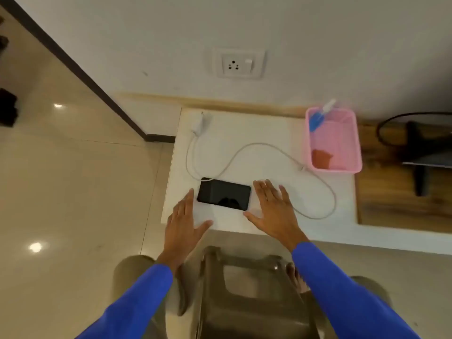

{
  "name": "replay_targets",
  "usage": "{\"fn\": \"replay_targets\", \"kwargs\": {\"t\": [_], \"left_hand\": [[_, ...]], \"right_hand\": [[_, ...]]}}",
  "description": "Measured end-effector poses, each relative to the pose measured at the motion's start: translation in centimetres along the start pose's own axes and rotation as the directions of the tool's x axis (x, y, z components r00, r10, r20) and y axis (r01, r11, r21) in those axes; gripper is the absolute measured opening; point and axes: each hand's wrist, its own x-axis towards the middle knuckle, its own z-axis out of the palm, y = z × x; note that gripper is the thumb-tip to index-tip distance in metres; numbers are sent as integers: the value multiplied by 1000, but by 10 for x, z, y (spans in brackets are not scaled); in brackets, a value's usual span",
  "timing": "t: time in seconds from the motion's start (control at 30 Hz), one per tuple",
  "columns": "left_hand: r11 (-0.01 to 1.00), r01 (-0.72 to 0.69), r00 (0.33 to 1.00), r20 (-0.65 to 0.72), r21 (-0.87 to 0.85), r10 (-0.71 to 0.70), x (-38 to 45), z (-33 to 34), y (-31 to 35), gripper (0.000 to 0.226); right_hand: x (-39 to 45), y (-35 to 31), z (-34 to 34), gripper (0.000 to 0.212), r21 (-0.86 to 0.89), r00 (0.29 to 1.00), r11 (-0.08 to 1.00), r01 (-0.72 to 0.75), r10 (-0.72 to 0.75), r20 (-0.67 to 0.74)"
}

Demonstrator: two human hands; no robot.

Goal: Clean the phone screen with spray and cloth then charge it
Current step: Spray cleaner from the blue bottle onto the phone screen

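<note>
A black phone [223,195] lies screen up near the front of the white table top [269,133]. My left hand [183,220] rests flat just left of the phone, fingers apart and empty. My right hand [271,207] lies flat just right of it, also empty. A white charger plug [201,122] sits at the back left, and its white cable [247,148] loops across the table past the phone. A pink basket [355,143] at the back right holds a blue spray bottle [318,117] and an orange-brown cloth [321,157].
A white wall socket [238,63] is on the wall above the table. A dark monitor stand [420,152] with a black cord stands on the wooden surface to the right. A grey plastic stool [249,289] is below me, and tiled floor lies to the left.
</note>
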Motion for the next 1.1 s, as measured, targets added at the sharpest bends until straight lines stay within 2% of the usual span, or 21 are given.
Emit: {"fn": "replay_targets", "kwargs": {"t": [0.1,0.27,0.33,0.4,0.47,0.53,0.77,0.87,0.93,1.1], "left_hand": [[999,7,999,-37,-37,-9,17,12,-11,108],[986,-73,993,-104,-151,58,25,19,-27,92],[964,-70,991,-132,-257,36,26,22,-28,88],[874,-8,994,-99,-487,-46,23,20,-20,82],[700,71,991,-28,-710,-129,19,14,-12,72],[586,87,990,3,-806,-143,14,6,-4,65],[523,67,996,30,-850,-79,-12,0,20,66],[553,58,998,28,-831,-63,-17,5,24,75],[615,29,1000,21,-788,-21,-21,6,27,81],[658,122,992,95,-743,-77,-33,0,36,89]], "right_hand": [[15,2,13,92,64,998,998,21,-16,-69],[21,6,24,85,129,987,990,51,-30,-156],[18,7,26,84,184,986,982,52,-21,-168],[12,5,30,84,248,988,968,37,2,-156],[5,5,32,86,307,986,952,25,27,-164],[-3,3,33,86,362,982,932,21,48,-182],[-12,1,14,86,421,996,907,-11,47,-75],[-11,2,10,87,420,998,907,-27,50,-44],[-12,0,12,87,422,997,906,-33,57,-45],[-14,-4,17,85,427,997,903,-49,72,-37]]}}
